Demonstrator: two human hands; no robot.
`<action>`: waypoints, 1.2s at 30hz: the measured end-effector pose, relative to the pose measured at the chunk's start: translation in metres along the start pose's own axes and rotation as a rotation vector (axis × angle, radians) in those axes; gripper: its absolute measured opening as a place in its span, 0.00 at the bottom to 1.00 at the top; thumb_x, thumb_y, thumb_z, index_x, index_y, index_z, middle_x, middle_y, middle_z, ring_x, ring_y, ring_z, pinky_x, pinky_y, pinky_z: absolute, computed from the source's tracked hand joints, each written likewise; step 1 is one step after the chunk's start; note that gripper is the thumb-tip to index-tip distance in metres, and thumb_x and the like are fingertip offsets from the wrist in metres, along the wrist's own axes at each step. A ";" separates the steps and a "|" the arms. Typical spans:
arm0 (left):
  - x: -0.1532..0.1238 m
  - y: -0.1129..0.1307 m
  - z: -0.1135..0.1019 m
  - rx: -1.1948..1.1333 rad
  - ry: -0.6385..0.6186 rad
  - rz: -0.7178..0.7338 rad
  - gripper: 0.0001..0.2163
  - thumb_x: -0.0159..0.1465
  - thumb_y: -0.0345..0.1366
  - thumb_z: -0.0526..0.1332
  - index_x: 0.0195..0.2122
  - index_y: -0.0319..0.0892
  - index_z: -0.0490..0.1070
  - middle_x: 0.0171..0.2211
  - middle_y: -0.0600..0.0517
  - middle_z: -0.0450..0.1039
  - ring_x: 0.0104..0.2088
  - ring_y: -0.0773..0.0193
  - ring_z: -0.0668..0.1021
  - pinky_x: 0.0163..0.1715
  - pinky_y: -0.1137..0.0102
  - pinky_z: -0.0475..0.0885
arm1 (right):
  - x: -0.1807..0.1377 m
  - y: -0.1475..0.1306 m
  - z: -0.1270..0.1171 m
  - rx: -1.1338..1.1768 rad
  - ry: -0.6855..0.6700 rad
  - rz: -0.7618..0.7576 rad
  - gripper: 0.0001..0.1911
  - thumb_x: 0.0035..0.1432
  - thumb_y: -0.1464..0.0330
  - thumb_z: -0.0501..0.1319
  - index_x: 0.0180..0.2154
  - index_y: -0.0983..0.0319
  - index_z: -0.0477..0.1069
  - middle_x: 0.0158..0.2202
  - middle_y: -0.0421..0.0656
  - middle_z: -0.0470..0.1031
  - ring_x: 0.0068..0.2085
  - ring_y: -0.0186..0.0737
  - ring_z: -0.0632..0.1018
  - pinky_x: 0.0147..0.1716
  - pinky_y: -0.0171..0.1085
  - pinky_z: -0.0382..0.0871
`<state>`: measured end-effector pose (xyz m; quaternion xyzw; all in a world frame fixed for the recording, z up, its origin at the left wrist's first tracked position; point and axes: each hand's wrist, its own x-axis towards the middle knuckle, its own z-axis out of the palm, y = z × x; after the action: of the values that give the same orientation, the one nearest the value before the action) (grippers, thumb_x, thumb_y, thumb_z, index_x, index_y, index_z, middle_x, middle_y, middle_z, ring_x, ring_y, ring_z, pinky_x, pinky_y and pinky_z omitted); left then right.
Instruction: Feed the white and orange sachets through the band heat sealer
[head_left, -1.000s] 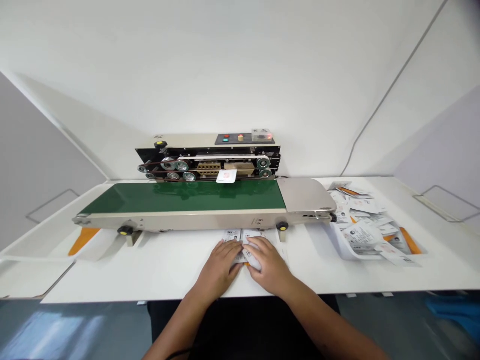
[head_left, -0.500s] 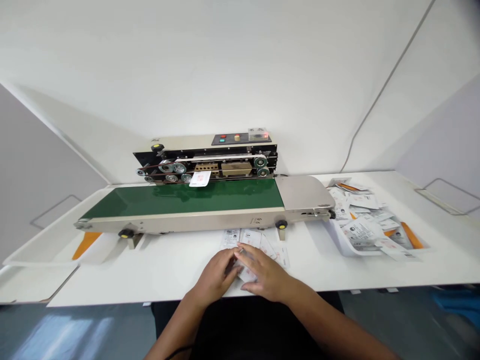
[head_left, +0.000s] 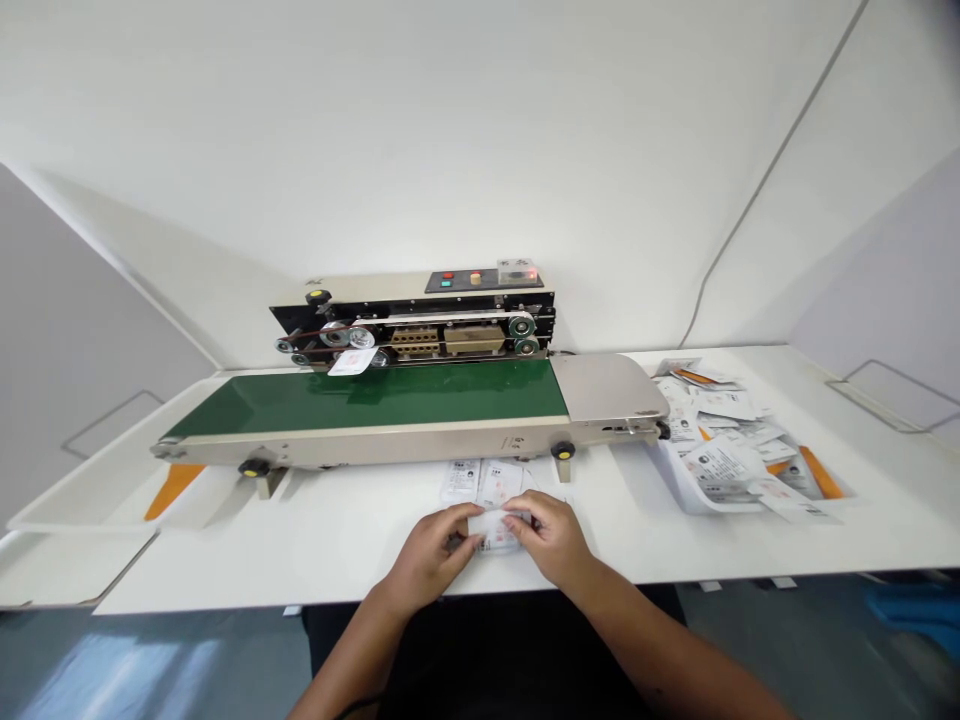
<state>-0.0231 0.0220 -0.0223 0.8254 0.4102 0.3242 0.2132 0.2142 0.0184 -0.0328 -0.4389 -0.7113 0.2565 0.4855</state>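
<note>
Just above the front edge of the table, a small white printed packet (head_left: 496, 528) is held between my two hands. My left hand (head_left: 437, 548) pinches its left end between thumb and fingers. At the other end, my right hand (head_left: 551, 535) grips the packet the same way. Several similar packets (head_left: 461, 480) lie on the table just beyond my fingers, partly under the machine's front edge. Another packet (head_left: 352, 361) sits in the rollers of a band sealing machine (head_left: 412, 290), its lower part hanging over the green conveyor belt (head_left: 390, 395).
A white bin (head_left: 686, 485) heaped with printed packets, some with orange parts, stands at the right. On the left, a white tray (head_left: 67, 515) holds something orange (head_left: 172, 490). A metal plate (head_left: 611, 385) extends the conveyor's right end.
The packet in the sealing machine has travelled left along the rollers. My right hand has shifted slightly right, and both hands now hold a packet stretched between them.
</note>
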 end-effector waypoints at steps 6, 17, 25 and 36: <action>-0.002 0.000 -0.001 -0.094 -0.018 -0.039 0.10 0.70 0.37 0.62 0.51 0.47 0.69 0.31 0.55 0.81 0.31 0.63 0.83 0.31 0.72 0.77 | 0.015 -0.012 -0.023 -0.126 -0.353 0.103 0.08 0.65 0.64 0.63 0.37 0.57 0.81 0.32 0.41 0.81 0.32 0.41 0.79 0.32 0.37 0.69; -0.005 -0.003 -0.004 -0.132 0.064 0.050 0.17 0.71 0.35 0.60 0.60 0.46 0.63 0.40 0.49 0.80 0.37 0.60 0.82 0.42 0.64 0.79 | 0.125 -0.031 -0.145 0.479 -0.152 0.550 0.14 0.56 0.64 0.70 0.43 0.62 0.79 0.24 0.39 0.75 0.21 0.30 0.69 0.19 0.28 0.60; -0.002 0.002 -0.007 -0.077 -0.036 0.082 0.16 0.68 0.33 0.62 0.57 0.47 0.69 0.43 0.49 0.81 0.40 0.59 0.82 0.43 0.64 0.79 | 0.170 -0.003 -0.153 0.750 0.244 0.570 0.08 0.56 0.78 0.66 0.39 0.65 0.76 0.25 0.44 0.76 0.24 0.33 0.75 0.22 0.29 0.76; 0.001 0.008 -0.011 -0.017 -0.036 0.134 0.12 0.69 0.33 0.61 0.53 0.46 0.72 0.45 0.47 0.81 0.43 0.57 0.81 0.46 0.63 0.78 | 0.204 -0.019 -0.115 0.660 -0.021 0.684 0.09 0.62 0.78 0.64 0.45 0.67 0.77 0.30 0.48 0.82 0.28 0.35 0.82 0.27 0.29 0.80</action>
<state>-0.0261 0.0193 -0.0092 0.8549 0.3473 0.3262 0.2054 0.2826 0.1804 0.1232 -0.4677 -0.4111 0.6183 0.4795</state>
